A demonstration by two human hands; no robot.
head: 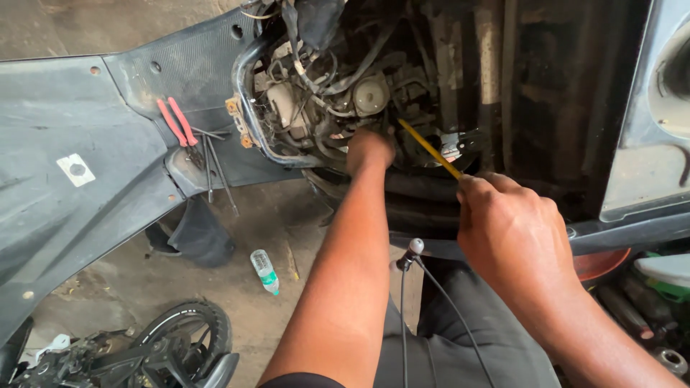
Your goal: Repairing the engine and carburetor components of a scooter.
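A scooter lies opened up, its engine bay (345,93) full of hoses, wires and a round metal part. My left hand (370,149) reaches into the bay's lower edge, fingers curled out of sight among the hoses; what it grips is hidden. My right hand (514,230) is closed around the handle of a yellow-shafted screwdriver (430,149), whose shaft points up-left into the engine bay, just right of my left hand.
Red-handled pliers (176,122) and thin metal tools (215,169) rest on the grey body panel (65,179) at left. A small plastic bottle (264,271) lies on the concrete floor. A loose cable end (411,251) hangs near my knees. A motorcycle wheel (188,330) sits bottom left.
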